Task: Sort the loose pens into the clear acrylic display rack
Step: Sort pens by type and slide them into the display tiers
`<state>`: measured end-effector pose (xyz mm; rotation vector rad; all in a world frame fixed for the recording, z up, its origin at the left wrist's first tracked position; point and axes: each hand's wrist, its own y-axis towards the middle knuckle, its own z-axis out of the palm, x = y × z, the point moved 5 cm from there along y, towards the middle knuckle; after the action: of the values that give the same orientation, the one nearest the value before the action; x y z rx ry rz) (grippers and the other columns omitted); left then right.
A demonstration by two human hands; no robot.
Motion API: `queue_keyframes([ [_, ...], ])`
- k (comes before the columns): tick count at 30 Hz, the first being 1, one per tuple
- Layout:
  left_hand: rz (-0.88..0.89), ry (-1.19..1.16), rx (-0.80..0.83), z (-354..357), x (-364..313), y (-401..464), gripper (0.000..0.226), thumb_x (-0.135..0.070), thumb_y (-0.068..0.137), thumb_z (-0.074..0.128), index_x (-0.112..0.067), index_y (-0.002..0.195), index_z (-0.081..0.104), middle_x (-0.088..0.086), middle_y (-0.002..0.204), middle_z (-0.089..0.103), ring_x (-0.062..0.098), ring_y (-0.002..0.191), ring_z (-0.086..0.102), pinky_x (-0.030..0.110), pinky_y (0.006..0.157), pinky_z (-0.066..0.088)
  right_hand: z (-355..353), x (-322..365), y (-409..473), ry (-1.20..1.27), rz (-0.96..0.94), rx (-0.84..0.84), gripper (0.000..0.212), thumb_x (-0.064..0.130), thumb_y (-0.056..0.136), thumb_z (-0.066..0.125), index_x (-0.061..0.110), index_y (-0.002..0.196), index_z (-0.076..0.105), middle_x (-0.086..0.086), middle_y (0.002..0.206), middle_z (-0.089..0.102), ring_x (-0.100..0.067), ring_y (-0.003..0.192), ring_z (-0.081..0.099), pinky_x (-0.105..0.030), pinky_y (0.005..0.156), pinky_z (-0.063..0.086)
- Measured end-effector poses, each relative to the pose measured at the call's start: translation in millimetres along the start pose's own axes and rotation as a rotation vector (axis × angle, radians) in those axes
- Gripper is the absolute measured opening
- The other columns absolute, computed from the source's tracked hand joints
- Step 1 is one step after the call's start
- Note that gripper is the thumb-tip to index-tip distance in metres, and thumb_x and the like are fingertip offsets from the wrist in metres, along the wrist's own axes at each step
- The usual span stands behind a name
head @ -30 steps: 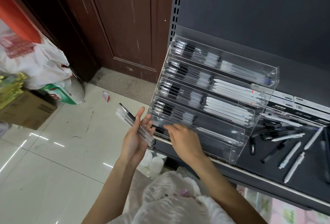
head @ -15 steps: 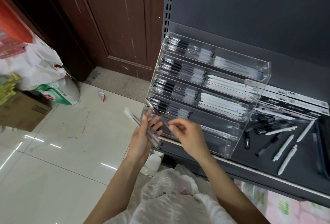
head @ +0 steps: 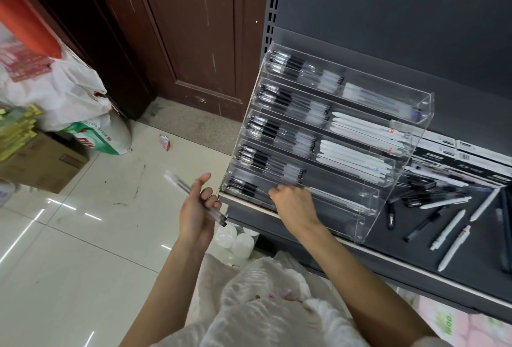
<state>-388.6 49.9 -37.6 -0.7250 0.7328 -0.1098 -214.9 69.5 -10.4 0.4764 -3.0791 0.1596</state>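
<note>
On the dark shelf stands the clear, stepped plastic rack, its pens lying lengthwise. At its lowest tier, the right hand curls; whether it pinches anything cannot be told. Left hand grips slim transparent pens slanting upper-left to lower-right.

A dark gray shelf holds the things. A clear rack with steps stands on its left end, full of rows of pens. To the right of the rack, loose black and white pens lie flat on the shelf. Behind them lie long flat boxes, maybe pen packs; they look blurry.
</note>
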Motion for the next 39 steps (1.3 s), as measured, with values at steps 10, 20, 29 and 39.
queue_keyframes([
  [10,0.000,0.049,0.088,17,5,-8,0.026,-0.029,0.102,0.038,-0.016,0.102,0.061,-0.007,0.059,0.043,0.007,0.051,0.041,0.019,0.054,0.043,-14,10,-3,0.109,-0.007,-0.082,0.013,0.010,0.082,0.069,0.014,0.094,0.070,0.000,0.080,0.071,-0.013,0.066,0.067,-0.020,0.050,0.046],
  [20,0.231,0.415,0.414,120,15,-41,0.037,-0.044,0.090,0.043,-0.017,0.103,0.064,-0.003,0.080,0.057,0.012,0.077,0.054,0.029,0.070,0.046,-77,-34,-39,1.314,0.296,-0.075,0.016,0.010,0.089,0.062,0.023,0.096,0.067,0.006,0.085,0.071,-0.009,0.066,0.068,-0.018,0.056,0.051],
  [29,0.074,0.571,0.623,204,64,-67,0.013,-0.010,0.091,0.055,-0.008,0.098,0.066,-0.003,0.070,0.061,0.010,0.067,0.060,0.019,0.068,0.053,-124,-178,-75,0.984,0.398,-0.575,0.012,0.015,0.088,0.064,0.024,0.094,0.070,0.012,0.088,0.071,-0.004,0.079,0.066,-0.017,0.072,0.051],
  [39,0.145,0.601,0.472,232,70,-45,0.013,-0.015,0.091,0.058,-0.006,0.090,0.067,-0.005,0.075,0.063,0.006,0.071,0.061,0.017,0.070,0.053,-158,-261,1,0.096,0.273,-0.602,0.006,0.017,0.084,0.068,0.019,0.085,0.073,0.003,0.078,0.071,-0.023,0.083,0.058,-0.025,0.059,0.038],
])
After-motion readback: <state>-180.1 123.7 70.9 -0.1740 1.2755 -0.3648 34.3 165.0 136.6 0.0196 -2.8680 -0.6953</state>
